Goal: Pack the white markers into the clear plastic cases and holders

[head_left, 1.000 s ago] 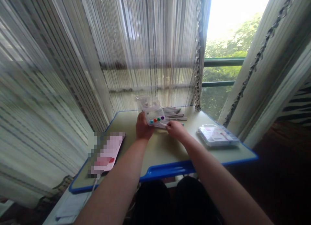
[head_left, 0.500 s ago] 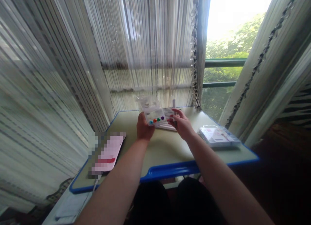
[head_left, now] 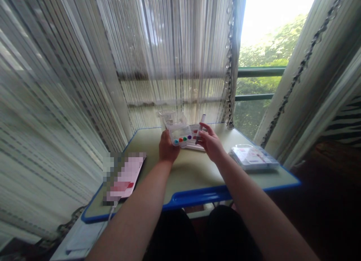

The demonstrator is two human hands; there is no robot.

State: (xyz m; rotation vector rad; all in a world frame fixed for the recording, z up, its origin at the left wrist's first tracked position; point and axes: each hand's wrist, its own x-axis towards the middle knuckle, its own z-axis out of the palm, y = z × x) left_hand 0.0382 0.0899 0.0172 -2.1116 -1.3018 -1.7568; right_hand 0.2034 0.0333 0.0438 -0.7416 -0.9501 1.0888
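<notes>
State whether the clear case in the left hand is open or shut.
Open: the clear case in the left hand has its lid tilted back, beyond the coloured dots.

The left hand (head_left: 169, 147) holds a transparent plastic box (head_left: 179, 133) with its lid open, and inside it four round coloured ends show in one row: light blue, orange, green and purple. Just beside the box, the right hand (head_left: 213, 143) holds a slim white marker pen (head_left: 201, 127), slightly tilted, between its fingers. Under and behind the hands, more white pens (head_left: 196, 146) lie on the pale bench (head_left: 191, 174) with blue edge. A closed transparent case (head_left: 252, 158) lies at the right; a pink-screened flat device (head_left: 128, 172) lies at the left.
</notes>
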